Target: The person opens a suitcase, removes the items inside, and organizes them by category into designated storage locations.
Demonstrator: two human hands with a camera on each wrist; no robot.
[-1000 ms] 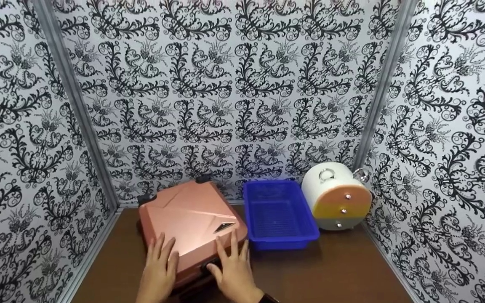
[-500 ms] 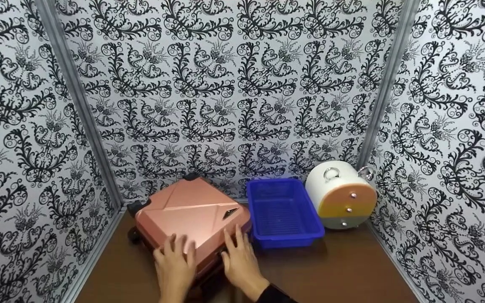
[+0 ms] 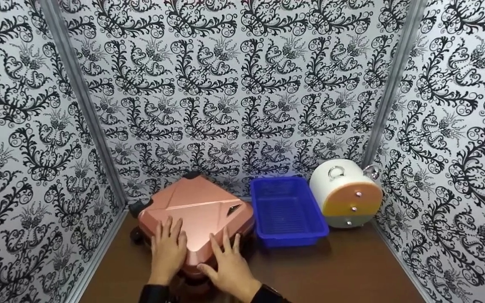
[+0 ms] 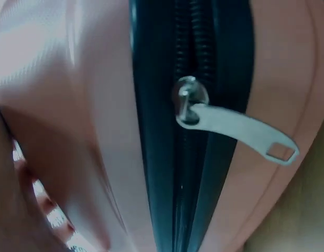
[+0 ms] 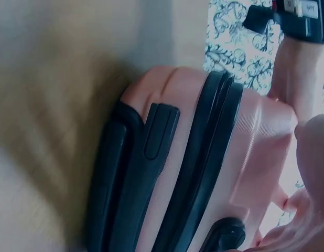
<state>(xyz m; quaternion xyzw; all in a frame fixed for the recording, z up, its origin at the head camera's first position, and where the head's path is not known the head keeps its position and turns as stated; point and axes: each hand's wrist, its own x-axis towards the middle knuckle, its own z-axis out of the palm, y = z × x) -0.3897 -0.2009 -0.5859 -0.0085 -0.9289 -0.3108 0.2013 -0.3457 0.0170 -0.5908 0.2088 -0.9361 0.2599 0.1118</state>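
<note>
Listing from the near side: right grip, one, fingers spread and straight along the near-right edge, thumb apart by the front corner, nothing clasped. Left grip, one, fingers extended flat on the lid, nothing clasped; likely fault, both slipping, since the shell looks glossy and no finger hooks under it. Suitcase, pink, hard-shelled, lying at the left of the counter, one corner towards the person; could swing askew if one grip pushes harder than the other. Zip pull, metal, jutting across the seam in the left wrist view; might snag a finger or sleeve. Castor, black, at the case's left; contact with the counter cannot be told, but a turning wheel could let the case drift. Basin, blue, just beside the case's right corner; a rightward swing may shove it against the cabinet, white, rounded, three-drawered, close at its right. Patterned wall, behind all; a hard push could scrape it.
</note>
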